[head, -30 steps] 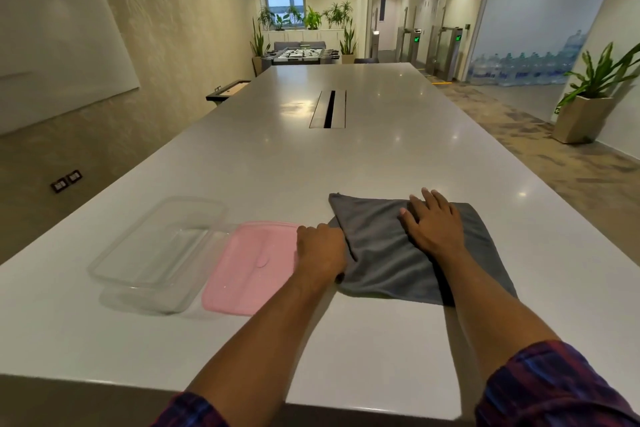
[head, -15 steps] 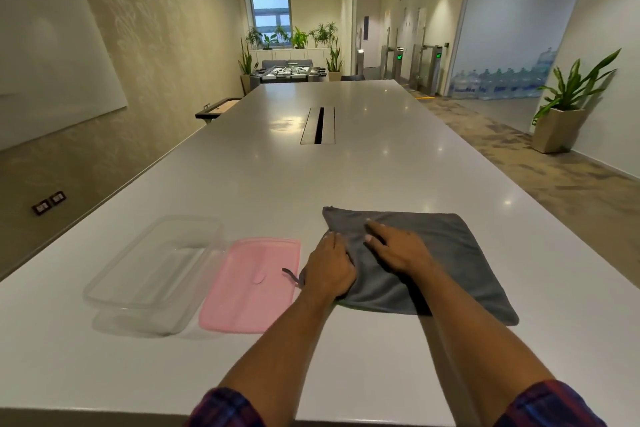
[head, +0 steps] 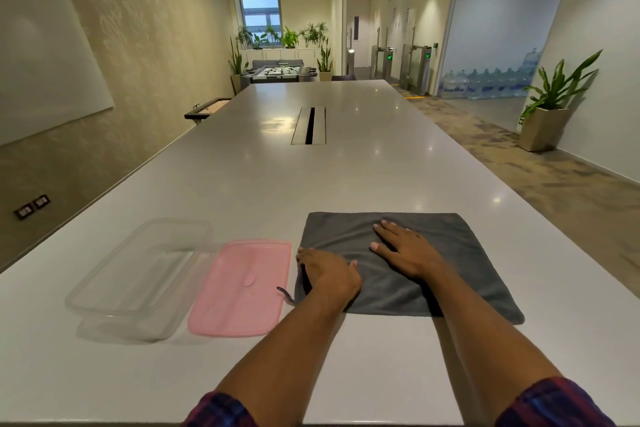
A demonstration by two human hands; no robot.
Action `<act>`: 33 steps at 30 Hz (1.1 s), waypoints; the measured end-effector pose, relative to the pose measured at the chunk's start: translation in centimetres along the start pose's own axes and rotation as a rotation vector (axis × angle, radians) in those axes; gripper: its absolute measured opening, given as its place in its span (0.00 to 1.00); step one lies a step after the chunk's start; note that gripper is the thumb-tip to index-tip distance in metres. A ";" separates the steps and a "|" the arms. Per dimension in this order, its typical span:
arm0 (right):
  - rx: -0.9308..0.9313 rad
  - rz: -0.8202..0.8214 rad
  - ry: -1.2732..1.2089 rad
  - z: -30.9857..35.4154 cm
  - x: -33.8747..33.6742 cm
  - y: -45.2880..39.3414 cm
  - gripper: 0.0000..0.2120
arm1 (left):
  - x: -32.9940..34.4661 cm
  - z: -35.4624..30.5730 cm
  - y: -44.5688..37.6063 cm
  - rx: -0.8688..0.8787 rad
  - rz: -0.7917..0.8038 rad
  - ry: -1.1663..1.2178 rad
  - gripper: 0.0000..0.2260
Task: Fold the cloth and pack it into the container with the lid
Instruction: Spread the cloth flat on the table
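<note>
A grey cloth (head: 460, 253) lies flat as a folded rectangle on the white table (head: 346, 177). My left hand (head: 329, 274) rests on the cloth's left edge, fingers curled at that edge. My right hand (head: 405, 250) lies flat, palm down, fingers spread, on the middle of the cloth. A small dark loop tag (head: 285, 293) sticks out from the cloth's near left corner. Left of the cloth lies a pink lid (head: 242, 288), flat on the table. Further left stands the clear plastic container (head: 138, 274), with nothing in it.
A cable slot (head: 309, 125) is set in the table's middle, far ahead. The table's near edge runs just below my forearms. A potted plant (head: 547, 115) stands on the floor at the right; a whiteboard (head: 45, 56) hangs on the left wall.
My right hand slid left across the cloth, then settled flat at its middle. The cloth's left side now lies smoother and squarer. My left hand stayed at the left edge.
</note>
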State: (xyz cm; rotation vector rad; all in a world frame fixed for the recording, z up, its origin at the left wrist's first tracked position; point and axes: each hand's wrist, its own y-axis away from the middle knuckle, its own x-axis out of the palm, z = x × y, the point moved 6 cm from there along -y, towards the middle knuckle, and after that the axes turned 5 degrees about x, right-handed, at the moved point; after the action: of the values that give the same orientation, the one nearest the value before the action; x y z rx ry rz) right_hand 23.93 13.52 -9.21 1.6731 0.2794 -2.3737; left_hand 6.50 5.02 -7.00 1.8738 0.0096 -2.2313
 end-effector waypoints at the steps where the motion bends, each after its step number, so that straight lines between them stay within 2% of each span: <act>1: -0.017 -0.012 -0.037 0.1 -0.2 0.1 0.32 | -0.5 -0.2 0.0 0.013 0.004 -0.049 0.36; 3: -0.041 -0.083 -0.142 0.3 -1.0 0.5 0.30 | -1.5 -0.4 -0.2 0.064 -0.059 -0.069 0.35; 6: -0.013 -0.293 -0.184 -0.3 -2.8 1.0 0.23 | -1.9 -0.7 -1.0 0.269 -0.263 0.159 0.36; 9: 0.212 -0.475 -0.017 -2.5 -4.3 1.6 0.20 | 0.2 -0.2 -1.2 0.320 -0.252 0.413 0.37; 11: 0.388 -0.398 0.065 -4.4 -4.0 1.7 0.22 | 2.0 0.1 -0.8 0.280 -0.229 0.463 0.39; 13: 0.467 -0.271 0.072 -5.7 -3.5 1.5 0.25 | 3.0 0.1 -0.3 0.253 -0.243 0.446 0.40; 20: 0.453 -0.226 -0.044 -7.2 -3.9 1.1 0.29 | 3.1 0.5 0.6 0.205 -0.203 0.402 0.44; 22: 0.455 -0.208 -0.037 -7.3 -3.7 0.9 0.30 | 2.6 0.6 0.7 0.222 -0.248 0.384 0.47; 24: 0.468 -0.181 0.026 -7.1 -3.5 0.5 0.29 | 1.5 0.2 0.9 0.308 -0.363 0.399 0.48; 26: 0.427 -0.240 0.133 -6.1 -4.0 0.0 0.23 | 1.1 -0.7 1.2 0.420 -0.425 0.418 0.45; 29: 0.189 -0.365 0.206 -2.9 -5.2 -1.0 0.15 | 2.7 -1.8 1.6 0.425 -0.293 0.418 0.43; 31: 0.004 -0.278 0.067 -0.3 -4.7 -1.6 0.15 | 3.7 -2.2 1.8 0.381 -0.224 0.390 0.43; 33: -0.074 -0.072 -0.003 1.9 -2.7 -2.2 0.22 | 3.5 -2.4 1.5 0.362 -0.133 0.339 0.44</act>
State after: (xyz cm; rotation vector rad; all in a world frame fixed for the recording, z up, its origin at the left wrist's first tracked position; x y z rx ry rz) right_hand 22.49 15.26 -5.98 1.6530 0.4280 -2.3851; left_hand 8.53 3.37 -10.68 2.4929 -0.2338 -2.0746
